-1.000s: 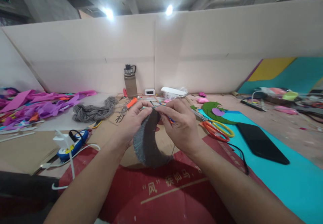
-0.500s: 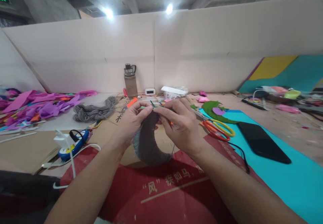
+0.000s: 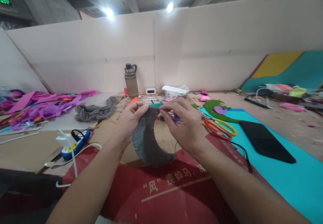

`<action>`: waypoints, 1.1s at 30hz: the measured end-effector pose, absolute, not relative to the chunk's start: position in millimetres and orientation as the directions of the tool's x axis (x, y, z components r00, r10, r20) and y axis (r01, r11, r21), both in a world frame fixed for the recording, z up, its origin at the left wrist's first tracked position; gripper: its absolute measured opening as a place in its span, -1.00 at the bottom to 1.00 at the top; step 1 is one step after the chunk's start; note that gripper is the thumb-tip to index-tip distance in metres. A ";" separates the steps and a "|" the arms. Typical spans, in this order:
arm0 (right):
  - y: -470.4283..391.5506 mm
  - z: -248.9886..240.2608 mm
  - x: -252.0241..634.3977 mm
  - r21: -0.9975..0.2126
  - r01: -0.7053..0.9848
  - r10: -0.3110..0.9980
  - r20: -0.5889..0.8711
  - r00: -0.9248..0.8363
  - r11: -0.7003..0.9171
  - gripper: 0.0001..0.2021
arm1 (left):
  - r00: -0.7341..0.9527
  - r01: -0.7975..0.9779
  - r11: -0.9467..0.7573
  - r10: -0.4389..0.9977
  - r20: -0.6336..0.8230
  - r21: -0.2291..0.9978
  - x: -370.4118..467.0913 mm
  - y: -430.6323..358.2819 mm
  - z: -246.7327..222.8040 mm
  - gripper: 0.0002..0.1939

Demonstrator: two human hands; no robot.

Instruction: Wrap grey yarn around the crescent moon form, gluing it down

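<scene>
A dark grey crescent-shaped piece [image 3: 148,145] hangs upright between my hands, its curved lower tip pointing right. My left hand [image 3: 131,118] pinches its upper left edge between thumb and fingers. At the upper right end, the fingertips of my right hand [image 3: 183,123] are pressed together close to the piece's edge; whatever they hold is too small to make out. A thin strand shows near the lower tip. Below lies a red printed sheet [image 3: 176,197] on brown cardboard.
Grey yarn [image 3: 97,110] and purple scraps [image 3: 54,106] lie left, above a power strip [image 3: 75,145]. At the back stands a bottle [image 3: 131,82]. Right are scissors [image 3: 218,129], a green felt piece [image 3: 210,109] and a black phone [image 3: 266,141] on a blue sheet [image 3: 297,180].
My hands have moved slightly apart at the top of the grey piece, showing more of its upper end. The right hand's fingertips have shifted right.
</scene>
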State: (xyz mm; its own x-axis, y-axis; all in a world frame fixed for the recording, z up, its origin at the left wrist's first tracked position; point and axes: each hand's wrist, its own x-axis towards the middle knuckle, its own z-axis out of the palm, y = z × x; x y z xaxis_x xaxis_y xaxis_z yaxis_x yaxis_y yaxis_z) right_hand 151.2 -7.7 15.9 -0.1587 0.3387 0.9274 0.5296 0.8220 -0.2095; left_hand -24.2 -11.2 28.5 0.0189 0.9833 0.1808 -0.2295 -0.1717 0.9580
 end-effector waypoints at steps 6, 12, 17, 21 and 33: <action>-10.3 15.3 145.2 -0.676 0.266 0.692 0.720 0.040 0.688 -0.87 | 0.007 -0.279 -0.155 0.986 0.164 0.948 -21.2 -13.2 31.8 -0.72; -6.7 16.6 144.1 -0.887 -0.065 0.889 0.454 0.068 0.458 -0.69 | 0.010 -0.274 -0.162 0.985 0.171 0.948 -22.9 -11.7 30.6 -0.74; -5.7 18.0 144.5 -0.931 -0.088 0.928 0.362 -0.086 0.355 -0.82 | 0.015 -0.284 -0.159 0.985 0.170 0.946 -24.4 -11.0 29.0 -0.75; -5.8 17.7 144.5 -0.930 -0.120 0.930 0.357 -0.087 0.346 -0.83 | 0.036 -0.257 -0.159 0.984 0.174 0.953 -24.8 -10.1 27.3 -0.74; 2.1 11.0 152.3 -0.944 -0.111 0.947 0.317 -0.049 0.310 -0.75 | 0.089 -0.261 -0.001 0.996 0.025 0.965 -10.0 0.7 19.4 -0.71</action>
State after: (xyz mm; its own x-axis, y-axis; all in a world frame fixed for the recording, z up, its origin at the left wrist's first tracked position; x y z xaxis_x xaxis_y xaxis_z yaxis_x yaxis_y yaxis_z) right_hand 152.3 2.1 11.0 -0.0489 0.9473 0.3167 -0.1106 0.3099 -0.9443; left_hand -10.0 0.7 19.4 0.0889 0.9957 0.0247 -0.2608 -0.0007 0.9654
